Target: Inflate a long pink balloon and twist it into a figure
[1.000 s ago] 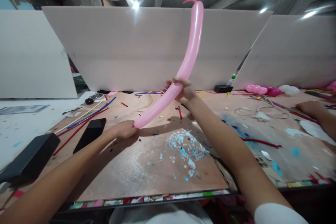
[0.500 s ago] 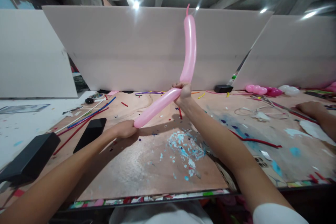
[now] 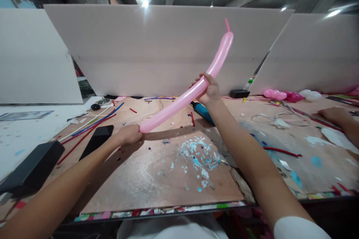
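Note:
A long pink modelling balloon (image 3: 182,101) stretches between my hands above the table, bowed gently upward to the right. At its lower left end my left hand (image 3: 131,133) is closed, pinching the tip. My right hand (image 3: 209,89) wraps round the balloon past its middle, fingers curled over it. Beyond that hand the balloon rises to a thin uninflated tail (image 3: 227,25). Behind my right wrist lies a blue tool with a black tip (image 3: 203,112), partly covered by my forearm.
Uninflated balloons (image 3: 97,123) and a black phone-like slab (image 3: 97,140) lie left, beside a dark block (image 3: 32,168). White boards (image 3: 168,50) stand behind. On the right are a cable (image 3: 280,119), inflated pink and white balloons (image 3: 276,95) and another person's hand (image 3: 333,115).
The balloon's sharp bend at my right hand has eased into a soft curve. Its upper part has tipped right, and my right hand has shifted right; the blue tool now shows.

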